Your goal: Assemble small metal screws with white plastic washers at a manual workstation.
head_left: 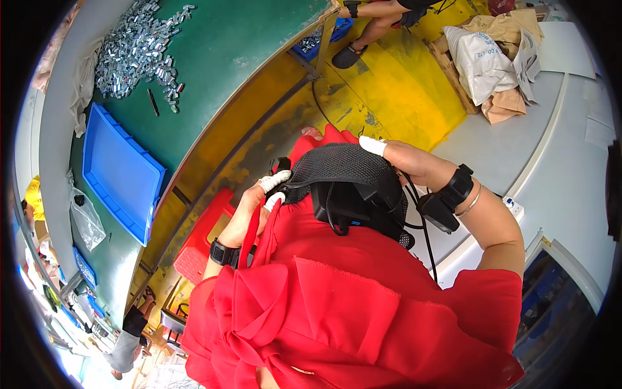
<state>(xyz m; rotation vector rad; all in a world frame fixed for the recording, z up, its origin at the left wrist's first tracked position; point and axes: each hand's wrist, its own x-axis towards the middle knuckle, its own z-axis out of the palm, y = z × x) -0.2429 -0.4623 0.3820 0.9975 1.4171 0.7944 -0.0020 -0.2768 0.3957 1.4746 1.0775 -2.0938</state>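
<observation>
In front of my red clothing sits a black mesh waist pouch [343, 162] with a black box-shaped device [350, 211] and several dark cables about it. White coverings wrap some of my fingertips. My left hand [262, 198] is closed on the pouch's left end, near a red strap [248, 236]. Curled over the right end is my right hand [411, 159], its thumb side toward the mesh; its other fingers are partly hidden behind the pouch. Black wristbands circle both wrists, and a black device [439, 211] hangs at the right one.
To the left, a green-topped table [214, 52] bears a heap of small metal parts [139, 55], a dark pen-like stick [153, 102] and a blue tray [120, 172]. A red stool [201, 243] stands beneath its edge. White sacks [479, 65] lie at the upper right; another person's leg [372, 32] shows beyond.
</observation>
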